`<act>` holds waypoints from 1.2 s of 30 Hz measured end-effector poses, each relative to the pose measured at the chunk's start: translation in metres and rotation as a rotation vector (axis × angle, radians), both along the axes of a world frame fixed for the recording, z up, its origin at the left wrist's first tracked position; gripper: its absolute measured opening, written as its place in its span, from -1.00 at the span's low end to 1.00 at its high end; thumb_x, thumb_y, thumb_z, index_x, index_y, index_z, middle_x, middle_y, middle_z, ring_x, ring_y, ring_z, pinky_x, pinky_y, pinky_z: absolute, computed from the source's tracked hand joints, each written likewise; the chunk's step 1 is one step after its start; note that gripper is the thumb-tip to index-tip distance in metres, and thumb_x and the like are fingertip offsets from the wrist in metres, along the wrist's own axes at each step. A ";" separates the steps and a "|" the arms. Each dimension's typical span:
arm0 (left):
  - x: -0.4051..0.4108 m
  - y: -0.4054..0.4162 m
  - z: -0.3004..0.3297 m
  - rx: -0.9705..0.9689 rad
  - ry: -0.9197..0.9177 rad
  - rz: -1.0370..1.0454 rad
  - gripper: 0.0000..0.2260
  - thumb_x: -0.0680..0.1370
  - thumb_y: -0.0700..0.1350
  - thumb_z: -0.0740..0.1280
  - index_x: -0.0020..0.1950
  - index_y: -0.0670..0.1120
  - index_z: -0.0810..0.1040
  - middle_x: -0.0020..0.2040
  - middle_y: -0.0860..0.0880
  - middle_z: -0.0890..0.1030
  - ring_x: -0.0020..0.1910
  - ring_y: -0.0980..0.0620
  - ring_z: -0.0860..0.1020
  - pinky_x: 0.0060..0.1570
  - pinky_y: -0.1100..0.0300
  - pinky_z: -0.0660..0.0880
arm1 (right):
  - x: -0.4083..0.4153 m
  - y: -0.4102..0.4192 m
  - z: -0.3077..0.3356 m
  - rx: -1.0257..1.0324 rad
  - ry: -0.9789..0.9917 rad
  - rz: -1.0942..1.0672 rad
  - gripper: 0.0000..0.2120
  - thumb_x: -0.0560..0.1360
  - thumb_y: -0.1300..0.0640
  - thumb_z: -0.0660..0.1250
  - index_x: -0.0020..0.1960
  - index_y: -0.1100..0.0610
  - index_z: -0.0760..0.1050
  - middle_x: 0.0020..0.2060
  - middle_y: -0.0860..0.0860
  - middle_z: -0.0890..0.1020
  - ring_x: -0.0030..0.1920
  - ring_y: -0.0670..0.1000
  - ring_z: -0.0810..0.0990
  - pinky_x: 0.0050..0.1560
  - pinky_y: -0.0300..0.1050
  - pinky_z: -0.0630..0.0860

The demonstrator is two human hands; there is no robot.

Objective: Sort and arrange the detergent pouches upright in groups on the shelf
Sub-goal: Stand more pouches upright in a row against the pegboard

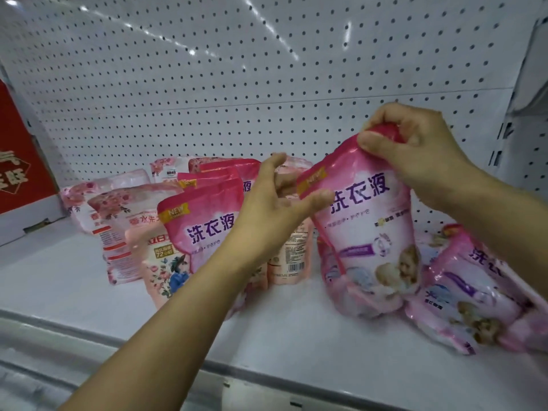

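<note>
Head view of a white metal shelf (89, 292) backed by perforated pegboard (207, 84). The right hand (415, 149) pinches the crumpled top seal of a bright pink detergent pouch (367, 232), fingers and thumb curled round the glossy film; the pouch stands upright on the shelf right of centre, its base bulging with its fill, its face printed with large purple characters, a gold "NEW" corner flash and a picture of two children. The left hand (272, 209) is spread, thumb tip touching the left edge of that pouch, fingers loosely bent and gripping nothing. Just behind the left hand stands a row of matching pink pouches (204, 226), upright and overlapping front to back. To their left, pale rose-printed pouches (118, 203) lean or lie against one another, and a peach floral pouch (163, 268) stands at the front. A peach pouch with a barcode (292, 256) stands between the two hands, back panel outward. At the far right, a further pink pouch (474, 292) lies tilted on its side, touching the held one. A red printed carton (20, 161) sits at the left edge of the shelf.
</note>
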State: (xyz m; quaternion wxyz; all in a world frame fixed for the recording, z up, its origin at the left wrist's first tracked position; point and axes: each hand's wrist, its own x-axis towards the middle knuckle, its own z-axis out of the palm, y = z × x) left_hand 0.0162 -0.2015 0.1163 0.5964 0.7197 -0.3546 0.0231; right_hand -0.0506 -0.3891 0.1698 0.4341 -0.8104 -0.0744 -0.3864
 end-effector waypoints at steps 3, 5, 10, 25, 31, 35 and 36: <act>-0.001 0.010 -0.006 -0.090 0.082 -0.095 -0.67 0.43 0.01 0.49 0.17 -0.01 0.60 -0.04 0.08 0.72 -0.08 0.18 0.69 -0.08 0.25 0.60 | 0.004 0.023 -0.010 0.033 0.015 0.117 -0.81 0.51 0.29 0.37 -0.22 0.05 0.53 -0.34 -0.10 0.58 -0.31 -0.16 0.54 -0.20 -0.27 0.53; 0.001 0.019 -0.011 -0.147 0.037 -0.073 -0.90 0.53 -0.13 0.43 -0.18 0.00 0.68 -0.25 0.07 0.72 -0.27 0.17 0.65 -0.19 0.25 0.59 | 0.008 0.035 -0.017 0.040 0.051 0.146 -0.85 0.52 0.27 0.37 -0.19 0.08 0.55 -0.35 -0.11 0.61 -0.33 -0.15 0.58 -0.25 -0.28 0.54; 0.015 0.040 -0.020 -0.164 -0.119 0.235 -0.81 0.58 -0.05 0.37 -0.21 0.03 0.69 -0.35 0.09 0.67 -0.37 0.12 0.54 -0.32 0.11 0.54 | 0.017 0.029 -0.034 0.114 0.256 0.082 -0.81 0.62 0.04 0.23 0.02 0.10 0.58 -0.18 0.03 0.71 -0.19 0.04 0.71 -0.13 -0.10 0.64; 0.014 0.042 -0.021 0.138 -0.510 0.581 -0.69 0.54 -0.14 0.39 0.26 0.07 0.52 0.02 0.18 0.61 0.04 0.08 0.59 0.03 0.00 0.57 | 0.025 -0.007 -0.138 -0.520 1.083 -0.060 -0.60 0.62 0.01 0.16 0.41 0.11 0.42 0.36 0.09 0.48 0.35 0.10 0.43 0.34 -0.05 0.32; -0.023 0.007 -0.034 0.178 -1.099 0.398 -0.75 0.54 -0.17 0.34 0.20 -0.14 0.59 0.06 -0.10 0.64 0.01 -0.12 0.58 -0.06 0.02 0.50 | -0.010 -0.017 -0.120 -0.522 1.128 0.214 -0.62 0.59 0.07 0.25 0.40 0.06 0.43 0.39 -0.09 0.44 0.37 -0.07 0.40 0.34 -0.27 0.30; -0.034 -0.031 -0.080 0.884 -0.399 0.167 -0.66 0.55 0.20 0.24 0.18 0.02 0.55 0.07 0.02 0.67 0.03 -0.07 0.62 0.03 -0.01 0.56 | -0.026 -0.021 -0.120 -0.510 1.114 0.344 -0.65 0.53 -0.03 0.28 0.29 -0.04 0.52 0.21 -0.11 0.60 0.19 -0.05 0.56 0.23 -0.11 0.47; -0.029 -0.037 -0.088 1.031 -0.264 0.176 -0.61 0.54 0.27 0.22 0.14 0.01 0.55 0.07 -0.01 0.67 0.07 -0.11 0.61 0.08 -0.03 0.54 | -0.029 -0.023 -0.119 -0.514 1.119 0.372 -0.64 0.51 -0.08 0.29 0.28 -0.04 0.53 0.23 -0.09 0.60 0.21 -0.04 0.56 0.27 -0.05 0.47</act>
